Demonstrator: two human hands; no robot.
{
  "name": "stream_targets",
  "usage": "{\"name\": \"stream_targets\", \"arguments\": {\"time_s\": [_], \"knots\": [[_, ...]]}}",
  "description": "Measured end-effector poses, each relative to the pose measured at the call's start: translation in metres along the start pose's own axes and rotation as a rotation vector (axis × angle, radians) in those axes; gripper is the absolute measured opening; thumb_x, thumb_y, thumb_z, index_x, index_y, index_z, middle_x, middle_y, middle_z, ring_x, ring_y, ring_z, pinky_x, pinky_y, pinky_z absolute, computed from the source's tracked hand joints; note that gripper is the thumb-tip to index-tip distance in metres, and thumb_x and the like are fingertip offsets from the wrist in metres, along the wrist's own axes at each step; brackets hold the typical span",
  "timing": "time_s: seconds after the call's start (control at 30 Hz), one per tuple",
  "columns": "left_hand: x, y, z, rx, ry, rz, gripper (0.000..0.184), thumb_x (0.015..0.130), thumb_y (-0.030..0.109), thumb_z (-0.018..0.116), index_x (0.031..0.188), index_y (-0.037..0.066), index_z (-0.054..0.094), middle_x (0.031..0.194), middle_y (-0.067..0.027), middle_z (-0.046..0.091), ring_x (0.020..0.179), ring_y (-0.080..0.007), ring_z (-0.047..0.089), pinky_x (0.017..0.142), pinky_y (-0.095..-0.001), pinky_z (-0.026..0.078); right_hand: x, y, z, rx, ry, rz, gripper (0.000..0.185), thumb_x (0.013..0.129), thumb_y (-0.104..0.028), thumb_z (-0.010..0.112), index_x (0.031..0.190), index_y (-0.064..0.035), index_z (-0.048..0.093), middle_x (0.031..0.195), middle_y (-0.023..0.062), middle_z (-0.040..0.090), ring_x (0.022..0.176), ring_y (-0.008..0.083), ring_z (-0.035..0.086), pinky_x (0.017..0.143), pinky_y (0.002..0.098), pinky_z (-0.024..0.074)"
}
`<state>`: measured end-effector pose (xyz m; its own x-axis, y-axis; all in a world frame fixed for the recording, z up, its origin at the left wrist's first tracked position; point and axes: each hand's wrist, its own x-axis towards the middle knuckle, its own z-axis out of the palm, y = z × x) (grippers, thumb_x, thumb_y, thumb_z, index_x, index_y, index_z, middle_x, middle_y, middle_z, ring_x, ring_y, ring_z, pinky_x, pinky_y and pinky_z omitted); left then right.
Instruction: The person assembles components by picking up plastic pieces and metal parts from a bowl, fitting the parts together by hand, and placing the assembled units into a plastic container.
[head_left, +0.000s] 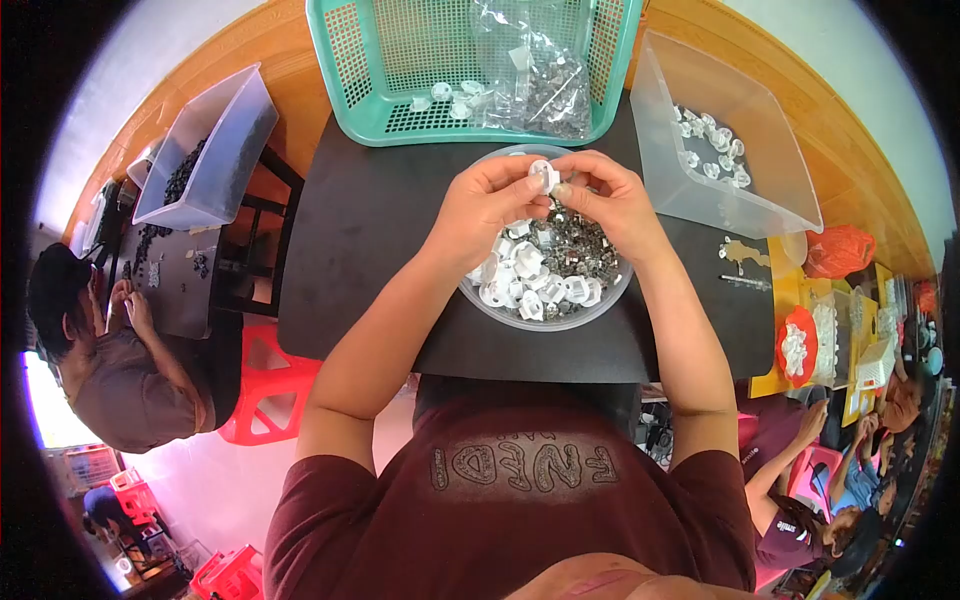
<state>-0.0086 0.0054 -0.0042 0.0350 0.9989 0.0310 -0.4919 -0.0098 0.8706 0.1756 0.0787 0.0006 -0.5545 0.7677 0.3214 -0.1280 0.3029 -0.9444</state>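
Note:
Over a round clear tub (560,324), my left hand (487,208) pinches a small white plastic part (544,174) between thumb and fingers. My right hand (608,203) meets it from the other side, its thumb and forefinger closed at the part's edge; whatever small piece it may hold is too small to tell. Below my hands, white plastic pieces (526,262) fill the left and front of the tub. Small dark metallic pieces (585,245) lie heaped at its right.
A green basket (400,128) with a clear bag (560,95) stands behind the tub. At the right is a clear bin (740,205) with white parts. Another clear bin (205,190) and a seated co-worker (130,375) are at the left. More people sit at the lower right.

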Motion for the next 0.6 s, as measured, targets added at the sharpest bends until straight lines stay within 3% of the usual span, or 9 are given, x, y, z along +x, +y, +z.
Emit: {"name": "stream_targets", "arguments": {"time_s": [0.1, 0.17, 0.27, 0.37, 0.53, 0.6], "knots": [[-0.001, -0.001, 0.001, 0.116, 0.059, 0.076, 0.03, 0.093, 0.011, 0.065, 0.12, -0.001, 0.062, 0.11, -0.0088, 0.067, 0.092, -0.0145, 0.065, 0.083, -0.0304, 0.057, -0.002, -0.009, -0.001, 0.018, -0.056, 0.148, 0.025, 0.089, -0.012, 0.072, 0.112, -0.0026, 0.069, 0.086, -0.0011, 0.064, 0.067, 0.004, 0.05, 0.06, 0.0193, 0.0407], [-0.002, -0.001, 0.003, 0.193, 0.107, 0.113, 0.029, 0.093, 0.01, 0.066, 0.12, -0.002, 0.063, 0.109, -0.0085, 0.067, 0.094, -0.0147, 0.065, 0.084, -0.0304, 0.057, -0.002, -0.013, 0.0, 0.188, -0.065, 0.215, 0.024, 0.088, -0.012, 0.072, 0.11, -0.0021, 0.069, 0.084, -0.0015, 0.064, 0.067, 0.0038, 0.051, 0.059, 0.0193, 0.0411], [-0.003, -0.001, 0.003, 0.21, 0.098, 0.108, 0.027, 0.094, 0.011, 0.065, 0.117, -0.002, 0.064, 0.11, -0.0091, 0.067, 0.097, -0.0157, 0.066, 0.084, -0.0305, 0.057, -0.005, -0.01, 0.006, 0.032, 0.019, 0.17, 0.022, 0.089, -0.013, 0.072, 0.107, -0.0016, 0.07, 0.079, -0.0021, 0.063, 0.063, 0.0037, 0.05, 0.054, 0.0197, 0.0377], [-0.002, 0.001, 0.003, 0.136, 0.103, 0.062, 0.025, 0.094, 0.01, 0.064, 0.116, -0.002, 0.064, 0.111, -0.0099, 0.067, 0.099, -0.0163, 0.065, 0.085, -0.0308, 0.057, -0.005, -0.009, 0.005, 0.073, 0.042, 0.194, 0.022, 0.089, -0.015, 0.072, 0.106, -0.0011, 0.07, 0.076, -0.0023, 0.063, 0.059, 0.0035, 0.048, 0.049, 0.0203, 0.0346], [0.001, -0.004, -0.005, 0.056, -0.041, 0.039, 0.025, 0.094, 0.009, 0.064, 0.117, -0.001, 0.063, 0.111, -0.0102, 0.067, 0.102, -0.0181, 0.065, 0.09, -0.0339, 0.055, -0.003, -0.011, 0.0, 0.091, 0.055, 0.213, 0.022, 0.09, -0.017, 0.071, 0.106, -0.0009, 0.07, 0.075, -0.0019, 0.064, 0.057, 0.0032, 0.048, 0.048, 0.0202, 0.0348], [0.002, -0.004, -0.005, 0.062, -0.007, 0.046, 0.025, 0.093, 0.008, 0.064, 0.117, -0.001, 0.063, 0.111, -0.0101, 0.067, 0.102, -0.0185, 0.065, 0.092, -0.0346, 0.055, -0.001, -0.018, -0.001, 0.05, 0.101, 0.271, 0.02, 0.092, -0.019, 0.068, 0.103, -0.002, 0.07, 0.076, -0.0026, 0.064, 0.057, 0.0021, 0.046, 0.048, 0.0186, 0.0345]]}}
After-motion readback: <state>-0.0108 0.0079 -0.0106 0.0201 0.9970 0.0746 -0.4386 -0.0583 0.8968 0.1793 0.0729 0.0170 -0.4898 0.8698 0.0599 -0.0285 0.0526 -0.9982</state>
